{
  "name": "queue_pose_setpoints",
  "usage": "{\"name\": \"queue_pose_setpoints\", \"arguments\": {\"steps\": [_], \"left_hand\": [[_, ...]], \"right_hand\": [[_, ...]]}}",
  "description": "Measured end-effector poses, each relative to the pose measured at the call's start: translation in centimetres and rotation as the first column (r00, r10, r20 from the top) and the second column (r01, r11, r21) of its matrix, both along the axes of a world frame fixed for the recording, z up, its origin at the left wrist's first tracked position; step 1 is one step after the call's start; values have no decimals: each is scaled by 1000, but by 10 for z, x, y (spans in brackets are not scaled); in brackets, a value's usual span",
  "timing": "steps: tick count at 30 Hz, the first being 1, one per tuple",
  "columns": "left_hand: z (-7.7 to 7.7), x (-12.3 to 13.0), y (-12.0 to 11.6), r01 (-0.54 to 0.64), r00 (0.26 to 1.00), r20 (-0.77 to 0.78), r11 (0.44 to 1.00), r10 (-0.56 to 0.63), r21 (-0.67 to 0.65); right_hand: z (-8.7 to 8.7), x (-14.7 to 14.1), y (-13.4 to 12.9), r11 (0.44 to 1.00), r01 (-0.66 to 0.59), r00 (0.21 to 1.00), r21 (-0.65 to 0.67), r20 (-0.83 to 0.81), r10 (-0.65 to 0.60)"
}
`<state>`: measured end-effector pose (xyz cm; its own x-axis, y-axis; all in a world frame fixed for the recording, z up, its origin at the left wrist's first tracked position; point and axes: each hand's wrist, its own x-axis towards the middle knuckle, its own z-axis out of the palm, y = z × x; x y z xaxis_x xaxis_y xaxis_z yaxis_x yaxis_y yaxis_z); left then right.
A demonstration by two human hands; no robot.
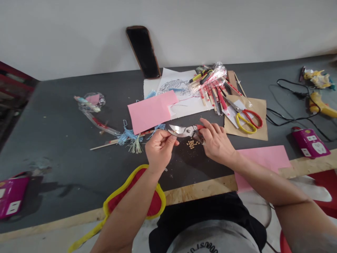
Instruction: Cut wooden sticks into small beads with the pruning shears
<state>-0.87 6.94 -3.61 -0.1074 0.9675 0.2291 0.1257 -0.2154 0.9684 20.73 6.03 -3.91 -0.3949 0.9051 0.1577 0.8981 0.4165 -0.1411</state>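
My right hand (214, 138) is wrapped round the red handle of a pair of pruning shears (188, 131), whose blades point left. My left hand (160, 147) is closed in a pinch right at the blade tips. A tiny pale piece shows between the blades; what the fingers hold is too small to make out. Below the shears lies a little pile of short tan wooden bits (192, 143). Beyond my left hand is a cut sheet of pink card (151, 110), with blue tassels (126, 135) and thin sticks to its left.
Scissors (249, 119) with red and yellow handles rest on brown paper (259, 105). Bagged sticks (210, 88) lie behind, and a phone (143, 51) leans on the wall. A red shape with yellow edging (142, 172) lies under my left forearm. Purple boxes (310, 142) stand at both sides.
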Motion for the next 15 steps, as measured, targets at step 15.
{"name": "queue_pose_setpoints", "arguments": {"steps": [15], "left_hand": [[-3, -2, 2, 166, 981, 116, 984, -158, -59]], "right_hand": [[-2, 1, 5, 999, -29, 998, -42, -56, 27]]}}
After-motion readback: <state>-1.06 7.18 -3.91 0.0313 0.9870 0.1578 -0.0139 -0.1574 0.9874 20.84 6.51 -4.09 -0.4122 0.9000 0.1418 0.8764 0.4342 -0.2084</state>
